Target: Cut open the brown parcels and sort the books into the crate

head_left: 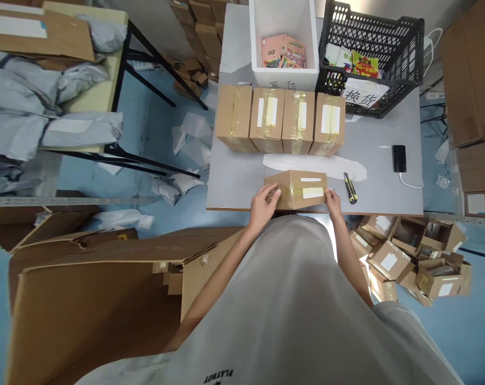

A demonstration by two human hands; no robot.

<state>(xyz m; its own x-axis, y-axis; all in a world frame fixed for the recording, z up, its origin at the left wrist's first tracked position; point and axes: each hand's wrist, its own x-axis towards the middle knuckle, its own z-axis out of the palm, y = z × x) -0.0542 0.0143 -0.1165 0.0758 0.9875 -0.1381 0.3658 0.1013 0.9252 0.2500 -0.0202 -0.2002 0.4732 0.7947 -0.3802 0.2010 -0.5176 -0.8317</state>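
A grey bench point(234, 184) carries a row of taped cartons point(280, 123); nearer, a single box point(296, 190) sits at the front edge, where a loosened grip could let it tip off. The fingers of the left hand point(264, 204) and right hand point(332, 202) hold its opposite ends. A careless rightward sweep could knock the utility knife point(350, 189).
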